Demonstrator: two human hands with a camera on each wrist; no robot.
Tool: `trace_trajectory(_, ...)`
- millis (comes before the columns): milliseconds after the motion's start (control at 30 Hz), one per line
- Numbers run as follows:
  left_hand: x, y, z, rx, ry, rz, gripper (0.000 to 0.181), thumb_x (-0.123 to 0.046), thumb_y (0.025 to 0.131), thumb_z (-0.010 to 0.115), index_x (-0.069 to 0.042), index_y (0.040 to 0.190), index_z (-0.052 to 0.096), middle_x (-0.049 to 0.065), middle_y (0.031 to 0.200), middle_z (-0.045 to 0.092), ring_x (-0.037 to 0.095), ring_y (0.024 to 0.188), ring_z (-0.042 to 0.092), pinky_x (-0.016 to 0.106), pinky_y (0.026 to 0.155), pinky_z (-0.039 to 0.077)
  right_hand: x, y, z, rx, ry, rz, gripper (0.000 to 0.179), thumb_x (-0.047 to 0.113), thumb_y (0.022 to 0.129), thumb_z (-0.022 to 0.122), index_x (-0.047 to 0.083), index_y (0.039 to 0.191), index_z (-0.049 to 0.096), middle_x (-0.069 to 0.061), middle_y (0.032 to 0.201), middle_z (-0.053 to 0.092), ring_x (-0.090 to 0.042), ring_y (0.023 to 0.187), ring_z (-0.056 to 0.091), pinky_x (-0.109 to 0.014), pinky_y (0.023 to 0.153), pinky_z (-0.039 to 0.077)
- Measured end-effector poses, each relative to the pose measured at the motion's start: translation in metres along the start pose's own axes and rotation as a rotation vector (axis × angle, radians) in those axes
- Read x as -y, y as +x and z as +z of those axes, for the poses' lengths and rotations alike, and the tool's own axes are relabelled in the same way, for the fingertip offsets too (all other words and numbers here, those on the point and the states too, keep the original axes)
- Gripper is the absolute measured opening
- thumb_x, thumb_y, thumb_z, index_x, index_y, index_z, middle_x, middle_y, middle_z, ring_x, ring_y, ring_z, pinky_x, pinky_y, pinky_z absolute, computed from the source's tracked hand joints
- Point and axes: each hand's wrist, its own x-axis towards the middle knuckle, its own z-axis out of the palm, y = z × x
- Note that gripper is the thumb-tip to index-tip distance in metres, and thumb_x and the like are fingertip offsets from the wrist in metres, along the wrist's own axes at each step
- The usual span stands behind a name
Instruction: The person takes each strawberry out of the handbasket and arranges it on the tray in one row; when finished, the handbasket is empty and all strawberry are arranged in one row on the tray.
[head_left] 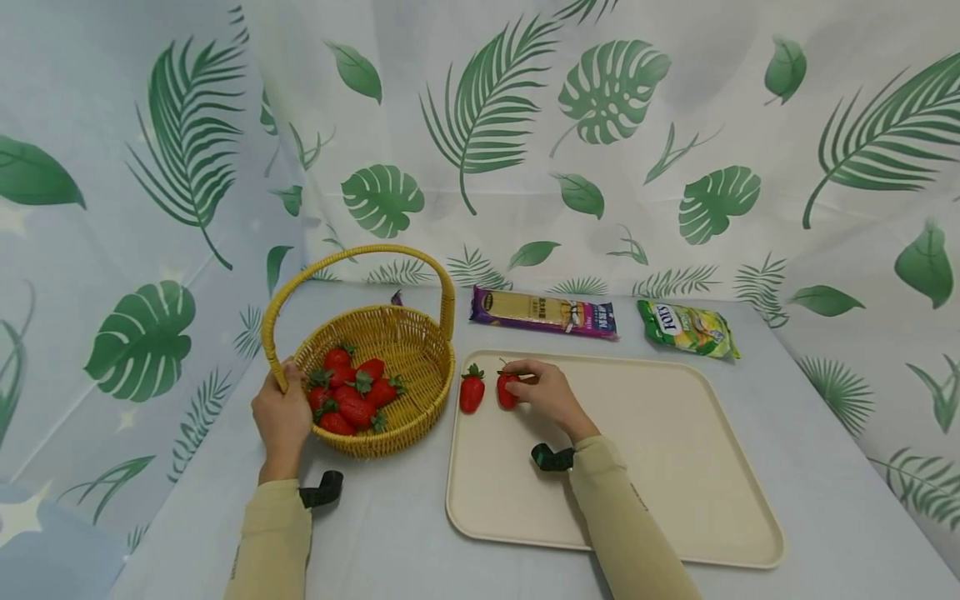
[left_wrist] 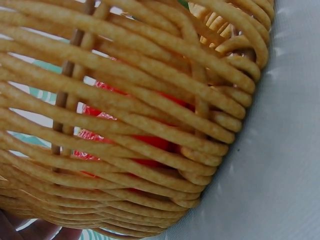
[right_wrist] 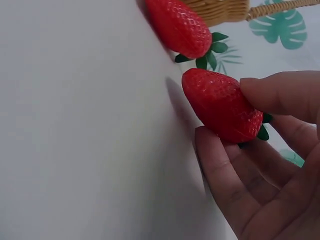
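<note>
In the head view, a yellow wicker basket [head_left: 420, 367] stands on the table [head_left: 390, 533] just beyond the left edge of a cream tray [head_left: 667, 467], its arched handle [head_left: 384, 248] rising over a cluster of red strawberries [head_left: 356, 400] heaped toward the basket's left side. The left hand [head_left: 281, 412] grips the basket's left side by the foot of the handle. The right hand [head_left: 542, 390] reaches over the tray near its far edge and pinches one strawberry [head_left: 507, 389], the thumb and fingers closed only as far as the fruit's width. A second strawberry [head_left: 472, 390] lies by the tray's far left corner, leaves toward the far edge, just beside the held one and apart from it. Past the tray's far edge lies a purple-and-gold packet [head_left: 543, 312]; a green bag [head_left: 688, 328] lies off the far right corner. In the left wrist view, woven strands fill most of the frame, with red fruit showing through the gaps; fingertips appear at the lower left corner, too cropped to tell how they curl. In the right wrist view, the thumb presses the held strawberry from one side and fingers support it from the other; whether its tip touches the tray cannot be told.
</note>
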Motion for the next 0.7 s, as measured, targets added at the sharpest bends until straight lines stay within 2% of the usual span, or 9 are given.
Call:
trace_trajectory(133,0.001,0.000,0.000,0.000,-0.004,0.000,0.048,-0.034,0.106,0.041,0.004,0.120,0.065,0.024,0.117,0.066,0.044,0.112,0.056,0.054,0.097,0.039,-0.001,0.000,0.001,-0.001,-0.058,-0.007,0.026,0.016,0.090,0.071,0.008,0.115,0.071,-0.012,0.112,0.069,-0.021,0.090,0.067,-0.030,0.071,0.054)
trace_trajectory(400,0.001,0.000,0.000,-0.001,-0.008,0.005,0.047,-0.034,0.106,0.042,0.004,0.125,0.062,0.025,0.109,0.068,0.044,0.109,0.057,0.054,0.097,0.039,-0.002,0.000,0.005,0.033,-0.030,0.022,0.030,0.017,0.089,0.073,0.008,0.118,0.070,-0.013,0.113,0.068,-0.018,0.081,0.067,-0.033,0.067,0.056)
trace_trajectory(700,0.002,0.000,0.001,-0.009,-0.009,0.007,0.047,-0.034,0.106,0.042,0.005,0.124,0.062,0.024,0.106,0.068,0.043,0.112,0.057,0.054,0.098,0.038,0.001,-0.001,0.010,0.033,-0.083,-0.020,0.033,0.012,0.087,0.074,0.010,0.120,0.070,-0.011,0.117,0.068,-0.024,0.097,0.068,-0.031,0.068,0.054)
